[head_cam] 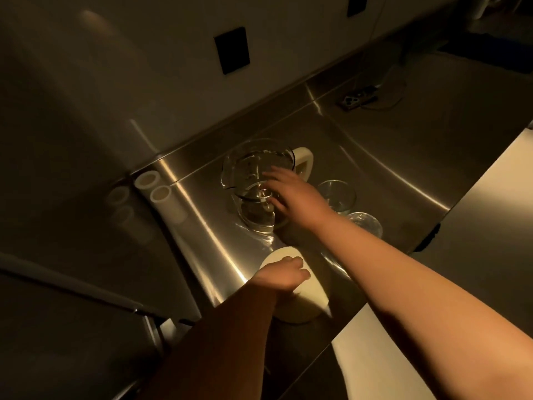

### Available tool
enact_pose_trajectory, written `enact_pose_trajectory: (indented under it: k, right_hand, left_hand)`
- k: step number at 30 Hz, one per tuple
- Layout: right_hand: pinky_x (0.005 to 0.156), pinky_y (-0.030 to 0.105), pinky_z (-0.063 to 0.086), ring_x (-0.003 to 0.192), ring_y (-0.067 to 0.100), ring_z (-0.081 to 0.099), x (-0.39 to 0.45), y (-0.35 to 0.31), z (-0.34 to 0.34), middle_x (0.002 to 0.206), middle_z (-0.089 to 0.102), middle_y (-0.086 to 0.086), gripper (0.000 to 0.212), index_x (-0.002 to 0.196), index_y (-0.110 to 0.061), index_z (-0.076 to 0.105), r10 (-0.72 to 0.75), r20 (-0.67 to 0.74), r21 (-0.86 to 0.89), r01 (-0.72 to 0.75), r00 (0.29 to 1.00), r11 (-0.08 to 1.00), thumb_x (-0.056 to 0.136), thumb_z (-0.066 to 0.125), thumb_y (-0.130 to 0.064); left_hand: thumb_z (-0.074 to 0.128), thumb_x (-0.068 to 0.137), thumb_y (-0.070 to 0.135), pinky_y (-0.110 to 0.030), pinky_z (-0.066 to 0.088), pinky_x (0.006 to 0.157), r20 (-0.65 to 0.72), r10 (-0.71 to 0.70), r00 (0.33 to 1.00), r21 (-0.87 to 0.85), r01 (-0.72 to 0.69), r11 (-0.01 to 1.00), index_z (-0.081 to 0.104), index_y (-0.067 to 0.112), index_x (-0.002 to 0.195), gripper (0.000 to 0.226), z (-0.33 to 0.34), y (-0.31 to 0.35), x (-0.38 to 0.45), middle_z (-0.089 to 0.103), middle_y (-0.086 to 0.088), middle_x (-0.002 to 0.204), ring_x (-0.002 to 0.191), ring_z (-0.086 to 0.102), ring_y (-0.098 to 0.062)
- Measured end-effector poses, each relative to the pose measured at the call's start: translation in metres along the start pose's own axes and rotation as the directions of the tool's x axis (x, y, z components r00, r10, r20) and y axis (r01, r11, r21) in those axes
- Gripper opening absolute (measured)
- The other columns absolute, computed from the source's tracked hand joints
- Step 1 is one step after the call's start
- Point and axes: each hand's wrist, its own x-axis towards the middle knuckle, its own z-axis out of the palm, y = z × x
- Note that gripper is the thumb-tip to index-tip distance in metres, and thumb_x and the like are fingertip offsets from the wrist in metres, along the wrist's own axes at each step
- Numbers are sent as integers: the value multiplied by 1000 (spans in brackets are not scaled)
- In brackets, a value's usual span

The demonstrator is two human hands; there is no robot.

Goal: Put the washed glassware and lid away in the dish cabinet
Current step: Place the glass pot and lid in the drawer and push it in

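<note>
A clear glass jug (251,180) with a cream handle (304,161) stands on the steel counter (389,145). My right hand (291,194) reaches over its near rim, fingers spread and touching the glass; whether it grips I cannot tell for sure. A round cream lid (305,298) lies nearer to me, and my left hand (284,274) rests on top of it with fingers curled over its edge. Two drinking glasses (337,194) (367,223) stand just right of the jug, behind my right forearm. A third glass rim (334,262) shows under that arm.
Two white tubes (153,186) lie at the counter's left end against a steel wall. A power strip (357,96) with cables sits at the back. A black outlet plate (232,50) is on the wall. A pale surface (490,203) borders the counter on the right.
</note>
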Motion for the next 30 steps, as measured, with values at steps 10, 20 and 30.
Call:
enact_pose_trajectory:
  k: [10,20,30]
  right_hand:
    - [72,38,44,96,27,50,1,-9,11,95,63,10,15,100,-8,63,32,-121,5,-32,992,999,85,62,-9]
    - [71,29,39,94,23,50,-3,-11,1,96,63,7,24,102,-11,62,25,-143,-18,-28,989,999,80,65,-3]
    - [70,30,40,93,22,50,-19,-50,-77,95,63,7,28,101,-10,62,-69,-247,-96,47,967,994,76,69,-1]
  left_hand:
    - [59,81,-1,-51,43,88,-50,-29,998,36,31,999,47,-6,117,38,0,7,-2,42,-23,123,115,38,-39]
    - [58,83,-2,-44,43,92,-30,-205,978,79,207,975,49,-1,122,41,-18,4,-23,41,-15,130,121,36,-35]
    - [69,79,10,-44,46,94,-236,-270,934,51,289,956,50,5,124,50,-70,17,-78,43,-9,127,120,36,-32]
